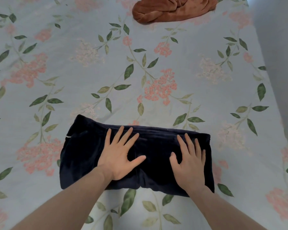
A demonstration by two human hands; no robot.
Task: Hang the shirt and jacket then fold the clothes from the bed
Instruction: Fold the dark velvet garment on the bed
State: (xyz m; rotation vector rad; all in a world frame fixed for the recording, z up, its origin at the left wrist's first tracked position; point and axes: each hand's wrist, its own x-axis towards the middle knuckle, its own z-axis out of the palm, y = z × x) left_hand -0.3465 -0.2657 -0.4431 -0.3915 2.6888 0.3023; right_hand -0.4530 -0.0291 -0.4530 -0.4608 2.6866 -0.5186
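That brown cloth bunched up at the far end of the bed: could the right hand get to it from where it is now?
Probably yes, with a long stretch. The right hand lies flat on the dark folded garment, and only bare floral bedsheet separates it from the brown cloth. Nothing blocks the way; the distance is the only doubt.

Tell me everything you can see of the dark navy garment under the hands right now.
The navy garment looks like soft, plush fabric, folded into a broad rectangle with layered edges along its far side and a small white mark near its left end. It lies flat on the floral bedsheet, near the bed's front edge. The left hand and right hand both press on it with spread, straight fingers.
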